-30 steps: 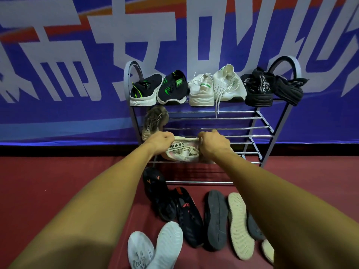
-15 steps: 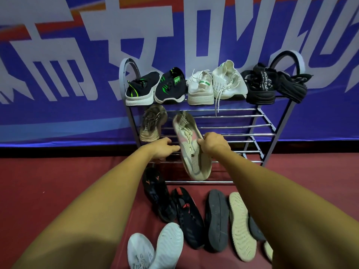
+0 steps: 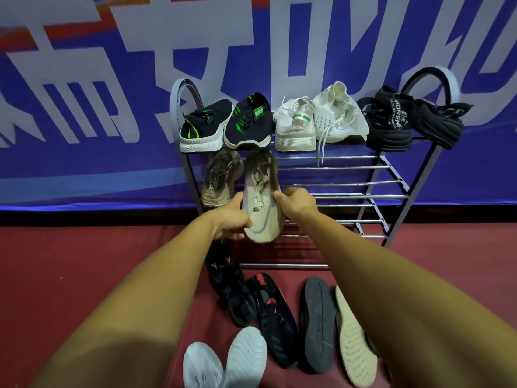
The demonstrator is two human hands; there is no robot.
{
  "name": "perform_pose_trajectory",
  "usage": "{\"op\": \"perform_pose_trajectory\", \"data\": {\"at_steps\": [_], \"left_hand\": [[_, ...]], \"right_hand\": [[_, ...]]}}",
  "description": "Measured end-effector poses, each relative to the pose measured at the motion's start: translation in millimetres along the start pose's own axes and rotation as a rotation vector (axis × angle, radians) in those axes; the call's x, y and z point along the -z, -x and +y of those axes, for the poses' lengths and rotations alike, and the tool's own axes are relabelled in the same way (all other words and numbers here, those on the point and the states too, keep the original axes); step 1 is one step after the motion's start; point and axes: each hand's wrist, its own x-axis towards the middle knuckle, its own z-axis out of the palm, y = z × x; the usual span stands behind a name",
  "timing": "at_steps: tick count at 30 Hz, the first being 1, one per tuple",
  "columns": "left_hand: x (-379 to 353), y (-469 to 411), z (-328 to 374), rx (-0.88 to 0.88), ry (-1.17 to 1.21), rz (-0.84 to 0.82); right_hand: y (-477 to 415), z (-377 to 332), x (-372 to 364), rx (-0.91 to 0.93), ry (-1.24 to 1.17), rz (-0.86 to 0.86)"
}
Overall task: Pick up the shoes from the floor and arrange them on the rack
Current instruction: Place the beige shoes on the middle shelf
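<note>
I hold a beige knit shoe (image 3: 261, 203) lengthwise over the second shelf of the metal rack (image 3: 349, 182), its opening end tucked under the top shelf. My left hand (image 3: 232, 219) grips its near left edge, and my right hand (image 3: 293, 203) pinches its right side. Its mate, a beige shoe (image 3: 221, 177), leans on the same shelf at the left. On the top shelf stand two black-and-green shoes (image 3: 226, 124), two white shoes (image 3: 319, 119) and two black shoes (image 3: 405, 119).
On the red floor before the rack lie two black shoes with red marks (image 3: 251, 298), a dark shoe sole up (image 3: 317, 320), a beige sole (image 3: 354, 337) and two white soles (image 3: 223, 359). A blue banner wall (image 3: 84, 107) stands behind the rack.
The beige shoe was held sideways between both hands, then turned lengthwise and pushed further onto the second shelf beside its mate. My left hand has taken hold of it again.
</note>
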Motion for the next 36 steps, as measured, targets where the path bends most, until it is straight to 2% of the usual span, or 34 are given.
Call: {"op": "perform_pose_trajectory", "data": {"at_steps": [4,12,17,22,24,28,32,36], "left_hand": [[6.8,-21.1,-3.6,-0.093,0.042,0.177],[10.7,-54.0,-6.9,-0.102,0.088,0.403],[13.8,-60.1,-8.2,-0.058,0.212,0.365],[20.1,-63.5,-10.7,-0.034,0.172,0.376],[19.7,-61.4,-7.7,-0.001,0.165,0.332],[11.6,-57.9,-1.2,0.046,0.122,0.245],[7.8,-58.4,5.5,0.010,0.108,0.291],[7.8,-48.8,6.5,-0.001,0.089,0.255]], "right_hand": [[-3.3,0.1,-13.4,0.002,0.020,-0.082],[-21.0,6.4,-27.5,-0.017,-0.170,-0.177],[-27.3,8.0,-30.9,0.037,-0.331,-0.209],[-22.5,6.9,-22.3,0.141,-0.389,-0.299],[-20.6,5.1,-21.7,0.164,-0.400,-0.293],[-19.1,0.8,-26.4,0.193,-0.280,-0.174],[-19.0,-3.3,-32.3,0.153,-0.233,-0.064],[-20.0,-2.8,-26.1,0.119,-0.131,-0.078]]}}
